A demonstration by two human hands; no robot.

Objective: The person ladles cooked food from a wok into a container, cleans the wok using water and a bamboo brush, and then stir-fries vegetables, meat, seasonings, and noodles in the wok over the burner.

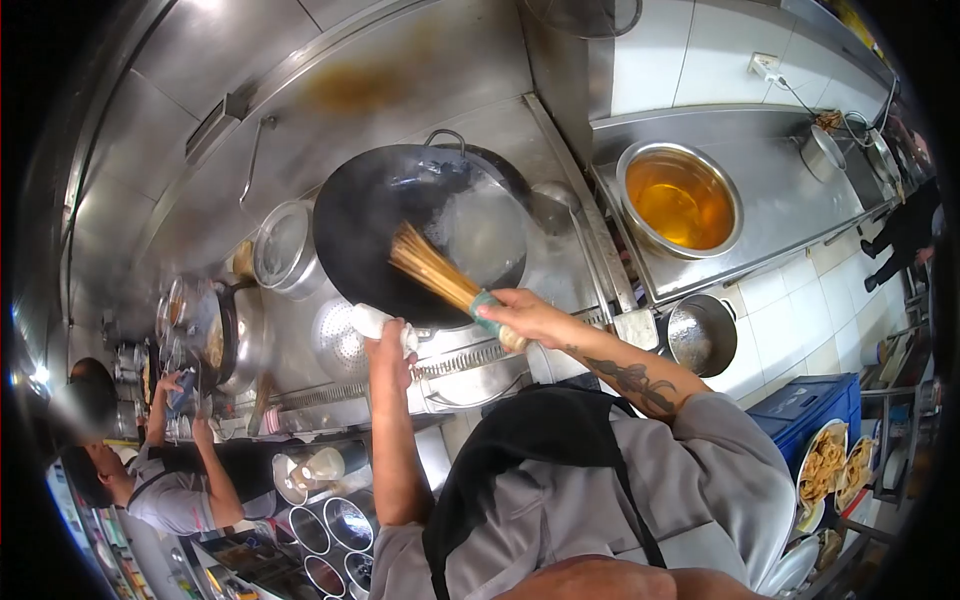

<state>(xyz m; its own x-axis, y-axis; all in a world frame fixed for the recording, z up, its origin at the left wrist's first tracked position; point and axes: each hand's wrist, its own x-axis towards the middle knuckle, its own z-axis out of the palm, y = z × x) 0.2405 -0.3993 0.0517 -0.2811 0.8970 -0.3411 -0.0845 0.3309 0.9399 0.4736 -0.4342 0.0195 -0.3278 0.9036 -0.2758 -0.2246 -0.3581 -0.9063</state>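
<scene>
A large black wok sits on the stove with cloudy liquid pooled on its right side. My right hand is closed around the green-wrapped grip of a bamboo wok brush; its bristles point up and left over the wok. At the wok's near edge, my left hand is closed on a folded white cloth. Whether the cloth also wraps a wok handle is hidden. A perforated strainer lies just left of that hand.
Right of the stove, a steel bowl of amber liquid stands on a steel counter. A deep pot is below it. A lidded pot stands left of the wok. Another person works at the far left. A blue crate is at right.
</scene>
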